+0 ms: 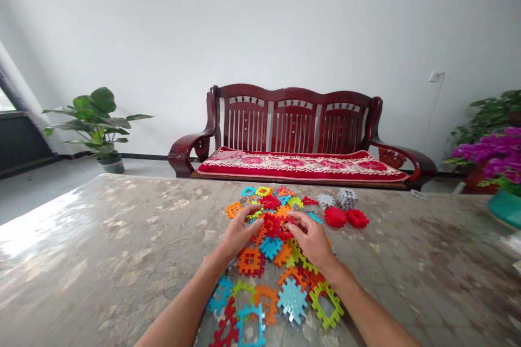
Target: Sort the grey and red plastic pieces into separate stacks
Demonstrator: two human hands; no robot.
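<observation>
Red toothed plastic pieces (pixel 272 224) are between my two hands, over a spread of colored pieces. My left hand (pixel 241 229) is at their left side, thumb and fingers apart around the near edge. On the right, my right hand (pixel 309 234) has its fingertips against the red pieces. Orange (pixel 249 261), blue (pixel 271 248) and lime green (pixel 326 304) pieces lie nearer to me. A light blue piece (pixel 292 300) and a blue frame piece (pixel 251 325) are close to the front edge of view.
On the patterned table (pixel 163 260), two red clusters (pixel 336 217) and a grey block (pixel 347 198) stand right of the pile. A teal pot (pixel 504 209) with purple flowers is at far right. Beyond the table is a wooden bench (pixel 293 98).
</observation>
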